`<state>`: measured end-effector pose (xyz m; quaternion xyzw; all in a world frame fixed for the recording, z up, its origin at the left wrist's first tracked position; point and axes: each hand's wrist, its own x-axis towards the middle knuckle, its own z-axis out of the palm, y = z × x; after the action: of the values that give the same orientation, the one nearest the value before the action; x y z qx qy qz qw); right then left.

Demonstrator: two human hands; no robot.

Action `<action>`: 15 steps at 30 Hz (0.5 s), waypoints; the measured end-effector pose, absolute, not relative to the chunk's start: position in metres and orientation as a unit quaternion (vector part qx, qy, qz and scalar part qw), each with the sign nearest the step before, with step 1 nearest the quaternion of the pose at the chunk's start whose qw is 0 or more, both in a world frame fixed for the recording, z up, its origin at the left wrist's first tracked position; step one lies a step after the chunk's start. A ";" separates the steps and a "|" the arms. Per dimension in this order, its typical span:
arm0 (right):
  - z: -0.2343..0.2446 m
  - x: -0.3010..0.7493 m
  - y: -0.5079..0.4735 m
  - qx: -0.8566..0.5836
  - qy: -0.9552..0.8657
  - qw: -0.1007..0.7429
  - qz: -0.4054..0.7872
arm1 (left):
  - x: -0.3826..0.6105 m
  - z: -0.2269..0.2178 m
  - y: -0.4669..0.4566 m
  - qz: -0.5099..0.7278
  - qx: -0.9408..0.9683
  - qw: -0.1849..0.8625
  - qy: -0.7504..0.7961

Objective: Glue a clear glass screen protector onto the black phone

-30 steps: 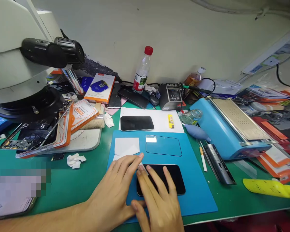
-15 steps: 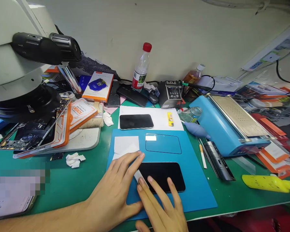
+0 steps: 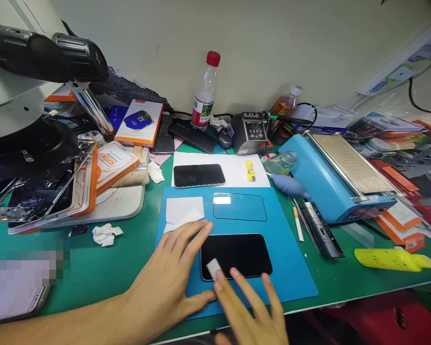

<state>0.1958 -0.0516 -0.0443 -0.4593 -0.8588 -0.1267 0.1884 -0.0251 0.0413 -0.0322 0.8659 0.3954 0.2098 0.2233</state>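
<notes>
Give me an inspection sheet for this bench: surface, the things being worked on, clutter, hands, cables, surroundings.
Surface: green bench top with a blue mat laid on it.
Job's things: black phone flat on the mat, screen up; small white wipe on its near left corner; clear screen protector and white paper square behind it.
Clutter: second phone on white paper, yellow lighter, red-capped bottle, blue machine, crumpled tissue.
Hands: left hand flat on the mat beside the phone; right hand with a fingertip on the wipe.
Cables: black lead by the soldering station.
Surroundings: microscope at left, plain wall behind.
</notes>
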 end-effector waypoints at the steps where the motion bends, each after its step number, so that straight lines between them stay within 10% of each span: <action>1: -0.043 0.200 -0.053 -0.492 -0.840 0.192 -0.123 | -0.025 -0.032 0.041 0.204 0.865 0.228 0.398; 15: -0.039 0.212 -0.057 -0.527 -0.816 0.208 -0.116 | -0.027 -0.035 0.038 0.180 0.873 0.212 0.400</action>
<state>0.2116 -0.0567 -0.0387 -0.5271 -0.8158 -0.1156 0.2078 -0.0269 0.0380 -0.0348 0.8734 0.3995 0.1802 0.2123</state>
